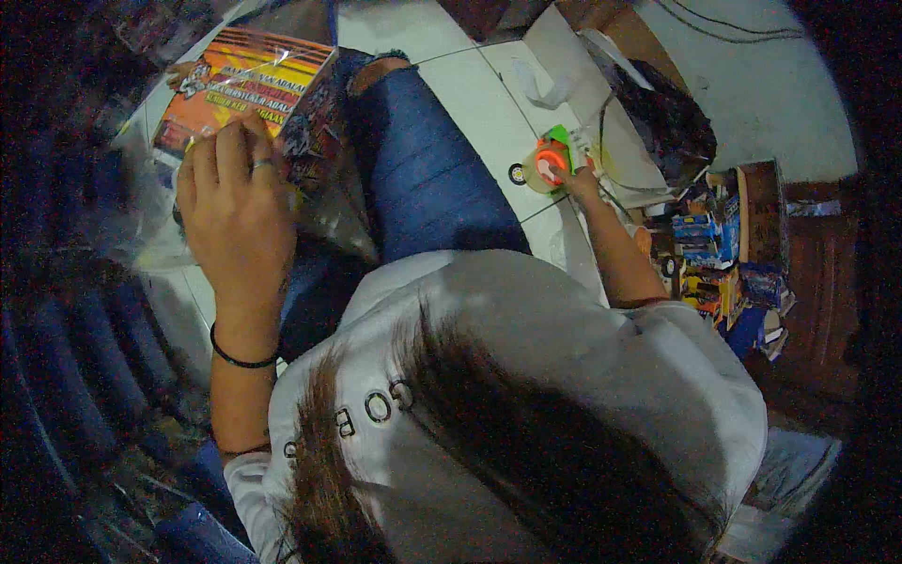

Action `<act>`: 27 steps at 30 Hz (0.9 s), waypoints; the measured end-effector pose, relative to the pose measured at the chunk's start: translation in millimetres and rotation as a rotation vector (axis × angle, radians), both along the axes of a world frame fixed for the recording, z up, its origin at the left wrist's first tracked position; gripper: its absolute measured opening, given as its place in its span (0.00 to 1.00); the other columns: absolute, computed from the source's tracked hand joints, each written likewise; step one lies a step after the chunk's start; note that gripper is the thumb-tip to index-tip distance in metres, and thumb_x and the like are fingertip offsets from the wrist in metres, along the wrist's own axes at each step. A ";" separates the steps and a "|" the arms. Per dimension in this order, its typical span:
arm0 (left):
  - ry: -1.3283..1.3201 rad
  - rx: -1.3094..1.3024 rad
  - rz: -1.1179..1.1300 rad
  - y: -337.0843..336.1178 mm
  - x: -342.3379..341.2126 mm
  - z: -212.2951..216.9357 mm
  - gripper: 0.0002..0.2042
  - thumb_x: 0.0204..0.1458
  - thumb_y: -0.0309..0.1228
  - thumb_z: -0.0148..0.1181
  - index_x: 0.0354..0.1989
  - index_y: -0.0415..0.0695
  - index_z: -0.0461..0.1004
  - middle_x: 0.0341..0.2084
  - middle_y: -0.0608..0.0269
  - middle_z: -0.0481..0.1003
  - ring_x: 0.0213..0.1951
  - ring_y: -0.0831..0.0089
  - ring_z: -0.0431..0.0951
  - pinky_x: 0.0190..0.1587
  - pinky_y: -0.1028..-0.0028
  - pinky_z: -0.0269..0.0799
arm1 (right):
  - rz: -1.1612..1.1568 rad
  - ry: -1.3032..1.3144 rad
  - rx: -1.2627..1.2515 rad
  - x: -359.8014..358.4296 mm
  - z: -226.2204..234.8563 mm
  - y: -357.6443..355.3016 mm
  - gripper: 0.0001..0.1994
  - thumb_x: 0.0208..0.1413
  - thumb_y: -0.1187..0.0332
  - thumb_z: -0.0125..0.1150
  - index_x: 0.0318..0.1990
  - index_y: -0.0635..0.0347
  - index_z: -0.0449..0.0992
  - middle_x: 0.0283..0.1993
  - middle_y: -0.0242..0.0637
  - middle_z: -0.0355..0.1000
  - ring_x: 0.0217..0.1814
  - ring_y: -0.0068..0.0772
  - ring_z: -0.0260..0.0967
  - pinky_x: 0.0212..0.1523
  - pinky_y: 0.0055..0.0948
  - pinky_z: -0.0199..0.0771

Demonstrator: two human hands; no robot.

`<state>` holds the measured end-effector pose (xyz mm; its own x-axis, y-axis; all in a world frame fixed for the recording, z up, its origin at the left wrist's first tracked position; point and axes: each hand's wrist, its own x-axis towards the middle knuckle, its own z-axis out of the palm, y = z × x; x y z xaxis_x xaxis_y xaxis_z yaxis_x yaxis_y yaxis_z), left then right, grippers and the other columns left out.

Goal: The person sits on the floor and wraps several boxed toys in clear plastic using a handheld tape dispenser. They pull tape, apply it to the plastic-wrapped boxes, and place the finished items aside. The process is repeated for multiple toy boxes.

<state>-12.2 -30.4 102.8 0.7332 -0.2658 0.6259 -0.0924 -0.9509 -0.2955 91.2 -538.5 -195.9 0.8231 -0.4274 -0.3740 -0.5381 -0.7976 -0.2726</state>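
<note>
On the left, a boxy orange, yellow and black printed package (pixel 268 83) in clear plastic lies against my leg. My left hand (pixel 235 202) is at its near edge, with bent fingers over the printed face and the thumb hidden; it appears to grip the package. Farther right, my right hand (pixel 584 185) reaches down to the floor and is closed on a hand-held tape dispenser (pixel 554 141), green with a bright orange hub and clear tape. Its fingers are partly hidden. A small black wheel-like piece (pixel 516 174) with a pale hub lies beside the dispenser.
My legs in blue jeans (pixel 427 160) stretch over white floor tiles (pixel 460 80). At the right are a black plastic bag (pixel 667 117), an opened carton (pixel 559 56) and a stack of colourful boxed goods (pixel 709 244). Dark folded fabric (pixel 75 376) fills the left side.
</note>
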 end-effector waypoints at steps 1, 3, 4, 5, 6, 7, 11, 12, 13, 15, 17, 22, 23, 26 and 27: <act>0.028 -0.028 -0.026 0.1 -1.3 0.4 0.11 0.48 0.28 0.55 0.39 0.37 0.73 0.37 0.56 0.71 0.42 0.60 0.70 0.48 0.63 0.65 | -0.025 0.009 0.068 4.1 -21.2 1.2 0.33 0.36 0.49 0.70 0.46 0.67 0.74 0.48 0.51 0.72 0.51 0.48 0.70 0.47 0.39 0.72; 0.084 -0.087 -0.027 -2.2 -2.6 0.5 0.11 0.46 0.27 0.55 0.36 0.35 0.73 0.37 0.55 0.70 0.41 0.59 0.70 0.47 0.62 0.65 | 0.387 0.003 -0.388 9.4 -39.3 7.8 0.25 0.43 0.52 0.65 0.41 0.67 0.76 0.44 0.50 0.73 0.45 0.46 0.73 0.43 0.39 0.73; 0.071 -0.106 -0.067 -4.3 -2.8 1.0 0.10 0.44 0.26 0.55 0.35 0.34 0.73 0.36 0.55 0.69 0.41 0.58 0.69 0.47 0.62 0.65 | 0.601 0.042 -0.488 13.5 -33.9 13.8 0.22 0.45 0.54 0.63 0.40 0.65 0.76 0.43 0.49 0.74 0.42 0.45 0.74 0.42 0.39 0.74; 0.063 -0.150 -0.071 -7.0 -0.9 1.4 0.10 0.42 0.26 0.55 0.33 0.34 0.73 0.36 0.54 0.69 0.41 0.58 0.69 0.47 0.62 0.65 | 0.044 -0.008 0.184 19.4 -16.3 19.7 0.20 0.47 0.58 0.63 0.43 0.63 0.74 0.43 0.46 0.73 0.40 0.42 0.74 0.41 0.40 0.74; 0.056 -0.151 -0.115 -9.5 0.6 1.2 0.10 0.42 0.26 0.55 0.33 0.33 0.73 0.36 0.53 0.69 0.42 0.58 0.68 0.48 0.62 0.65 | -0.660 -0.226 0.698 25.6 7.0 33.7 0.18 0.48 0.62 0.62 0.46 0.60 0.73 0.42 0.44 0.73 0.39 0.40 0.74 0.41 0.41 0.74; -0.018 -0.150 -0.176 -10.4 3.9 0.0 0.10 0.42 0.25 0.54 0.32 0.32 0.73 0.37 0.52 0.68 0.42 0.58 0.68 0.48 0.61 0.65 | -0.647 -0.162 0.817 26.7 45.1 41.5 0.23 0.50 0.58 0.58 0.53 0.60 0.69 0.52 0.41 0.70 0.46 0.38 0.73 0.44 0.40 0.76; 0.041 -0.071 -0.081 -4.9 18.3 -9.1 0.11 0.47 0.28 0.52 0.32 0.32 0.75 0.39 0.52 0.70 0.44 0.59 0.68 0.55 0.62 0.62 | -0.028 -0.824 1.433 64.1 232.7 138.9 0.18 0.57 0.62 0.53 0.53 0.60 0.67 0.53 0.39 0.68 0.50 0.35 0.69 0.50 0.34 0.72; 0.037 -0.063 -0.087 -1.6 19.9 -11.2 0.11 0.47 0.29 0.52 0.33 0.32 0.75 0.38 0.53 0.70 0.44 0.59 0.68 0.55 0.62 0.62 | 0.187 -1.003 1.321 69.3 275.4 176.5 0.19 0.56 0.64 0.54 0.54 0.61 0.66 0.52 0.38 0.68 0.49 0.35 0.69 0.50 0.32 0.72; 0.025 -0.066 -0.103 0.6 22.8 -13.8 0.11 0.48 0.29 0.52 0.33 0.32 0.75 0.38 0.53 0.71 0.44 0.59 0.68 0.55 0.62 0.62 | 0.619 -1.228 0.801 79.2 315.3 217.8 0.21 0.54 0.67 0.56 0.55 0.61 0.64 0.52 0.39 0.68 0.50 0.35 0.69 0.51 0.33 0.71; 0.011 -0.073 -0.118 2.5 25.0 -17.4 0.11 0.48 0.29 0.52 0.32 0.33 0.76 0.36 0.53 0.71 0.43 0.60 0.69 0.55 0.61 0.62 | 0.871 -0.990 0.827 82.5 374.2 300.1 0.18 0.48 0.70 0.56 0.48 0.63 0.71 0.50 0.42 0.69 0.53 0.37 0.68 0.56 0.33 0.66; 0.003 -0.049 -0.147 2.1 24.9 -18.7 0.11 0.48 0.29 0.51 0.32 0.33 0.76 0.35 0.53 0.71 0.42 0.60 0.69 0.54 0.61 0.62 | 1.444 -1.150 0.447 82.0 414.6 382.0 0.15 0.43 0.66 0.63 0.40 0.64 0.75 0.34 0.44 0.72 0.38 0.40 0.71 0.38 0.36 0.71; -0.128 -0.059 -0.139 1.2 24.5 -20.5 0.09 0.43 0.29 0.54 0.30 0.36 0.75 0.36 0.55 0.71 0.42 0.61 0.71 0.56 0.61 0.64 | 1.490 -0.473 -0.053 87.5 445.9 499.0 0.17 0.43 0.61 0.64 0.38 0.64 0.77 0.35 0.48 0.74 0.40 0.40 0.72 0.39 0.37 0.71; -0.043 -0.078 -0.139 6.2 22.8 -18.9 0.10 0.44 0.30 0.54 0.30 0.35 0.75 0.36 0.54 0.71 0.42 0.60 0.71 0.56 0.61 0.64 | 1.509 -0.435 -0.117 87.9 449.0 511.7 0.17 0.43 0.61 0.64 0.38 0.64 0.77 0.35 0.48 0.74 0.40 0.41 0.72 0.39 0.37 0.71; -0.120 -0.034 -0.203 13.0 23.6 -19.8 0.11 0.47 0.32 0.51 0.29 0.36 0.76 0.30 0.53 0.71 0.40 0.59 0.70 0.51 0.63 0.64 | 1.506 -0.394 -0.209 87.2 449.9 532.0 0.17 0.43 0.60 0.64 0.38 0.64 0.77 0.34 0.49 0.74 0.40 0.42 0.72 0.40 0.37 0.71; -0.110 -0.018 -0.206 15.2 24.2 -18.2 0.11 0.47 0.31 0.51 0.28 0.36 0.76 0.29 0.53 0.70 0.39 0.60 0.70 0.51 0.62 0.64 | 1.498 -0.393 -0.220 85.1 451.8 534.8 0.18 0.43 0.60 0.64 0.38 0.64 0.77 0.34 0.49 0.73 0.40 0.43 0.72 0.40 0.36 0.71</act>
